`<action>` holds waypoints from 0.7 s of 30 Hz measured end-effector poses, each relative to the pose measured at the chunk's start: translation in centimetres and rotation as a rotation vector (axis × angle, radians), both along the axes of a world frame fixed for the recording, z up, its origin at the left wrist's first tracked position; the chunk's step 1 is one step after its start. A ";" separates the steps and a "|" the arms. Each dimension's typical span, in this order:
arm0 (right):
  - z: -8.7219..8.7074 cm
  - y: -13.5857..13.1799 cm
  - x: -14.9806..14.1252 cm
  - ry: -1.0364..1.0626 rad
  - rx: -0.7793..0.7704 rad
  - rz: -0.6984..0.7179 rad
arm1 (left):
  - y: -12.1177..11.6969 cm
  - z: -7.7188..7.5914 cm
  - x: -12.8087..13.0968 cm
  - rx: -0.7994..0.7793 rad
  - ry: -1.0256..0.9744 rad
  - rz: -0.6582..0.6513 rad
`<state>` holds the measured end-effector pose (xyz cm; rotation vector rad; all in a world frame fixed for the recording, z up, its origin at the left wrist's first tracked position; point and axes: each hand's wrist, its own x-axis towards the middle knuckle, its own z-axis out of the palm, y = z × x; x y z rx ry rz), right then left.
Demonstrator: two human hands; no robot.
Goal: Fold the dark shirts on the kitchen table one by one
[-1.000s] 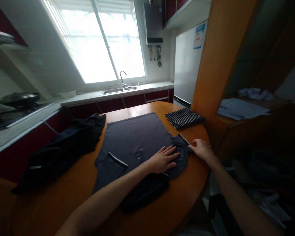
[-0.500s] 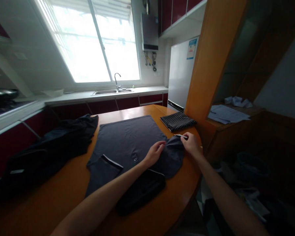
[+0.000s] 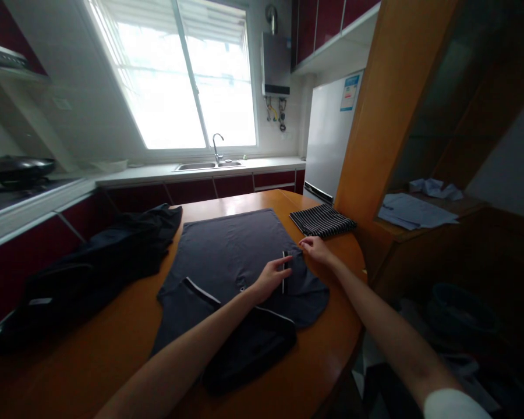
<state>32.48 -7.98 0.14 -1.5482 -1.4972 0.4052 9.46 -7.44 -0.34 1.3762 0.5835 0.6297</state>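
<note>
A dark grey polo shirt [image 3: 227, 244] lies spread on the table, its black collar [image 3: 253, 346] with white trim towards me. Both sleeves are folded inward over the body, and their black cuffs edged in white show. My left hand [image 3: 274, 278] rests on the right-side sleeve at its cuff [image 3: 284, 273], fingers stretched out and slightly apart. At the shirt's right edge, my right hand [image 3: 317, 250] has its fingers pinched together on the fabric by the fold.
A folded black-and-white striped cloth [image 3: 323, 220] lies at the table's far right. Dark clothing [image 3: 109, 262] is heaped on the left side. The wooden table [image 3: 332, 361] has a rounded right edge, with a wooden cabinet [image 3: 367, 116] beyond it. A sink [image 3: 207, 166] stands under the window.
The right-side sleeve has come inward, so its cuff now lies on the shirt under my left hand. My right hand has moved left, from the cuff to the shirt's edge.
</note>
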 end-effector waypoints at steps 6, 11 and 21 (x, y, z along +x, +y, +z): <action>-0.6 1.4 0.8 -0.165 -0.047 0.198 | 0.7 -0.6 -0.1 0.273 0.057 0.065; -1.7 1.6 1.5 -0.278 -0.098 0.161 | 0.7 -0.8 0.0 0.491 0.150 0.078; -1.7 1.2 0.5 -0.430 -0.176 0.038 | 0.0 0.0 -0.3 0.660 0.246 0.202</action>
